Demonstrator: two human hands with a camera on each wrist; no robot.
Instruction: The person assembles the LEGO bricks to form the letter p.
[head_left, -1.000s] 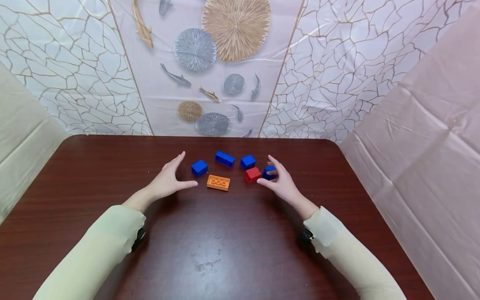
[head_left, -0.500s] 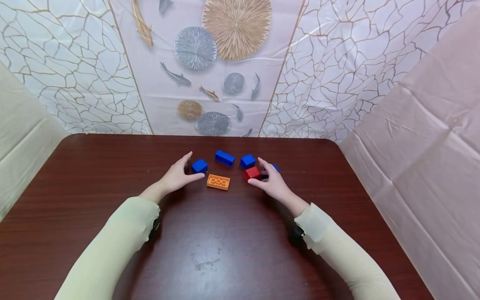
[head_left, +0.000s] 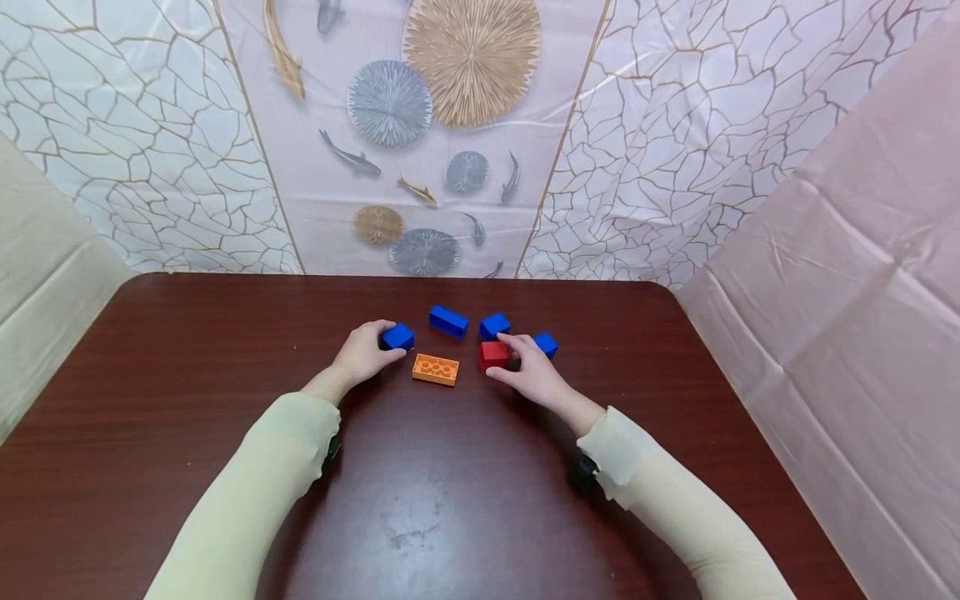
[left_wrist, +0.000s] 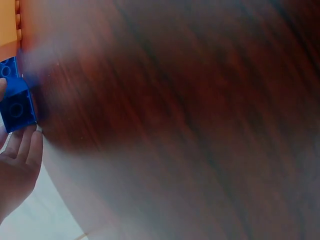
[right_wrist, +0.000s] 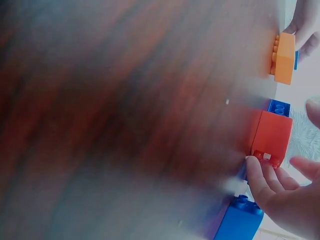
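My left hand (head_left: 362, 354) holds a blue toy building brick (head_left: 397, 337) at the left, thumb in front and fingers behind. In the left wrist view that blue brick (left_wrist: 18, 110) shows its hollow underside towards the camera. My right hand (head_left: 534, 371) is around a red brick (head_left: 493, 355), with its fingers loosely bent. Seen from the right wrist, the fingertips are at the studded end of the red brick (right_wrist: 272, 132), and the thumb stands apart from it. Between the hands an orange brick (head_left: 435, 369) lies with its hollow side towards me.
A long blue brick (head_left: 448, 322) lies behind the orange one. Another blue brick (head_left: 494, 326) is just behind the red brick, and one more blue brick (head_left: 545, 345) lies beyond the right hand. The dark wooden table (head_left: 420, 500) ends at a patterned cloth (head_left: 420, 192) at the back.
The left hand has moved right and closed around the blue brick. The right hand has moved left to the red brick, which has shifted slightly left and turned.
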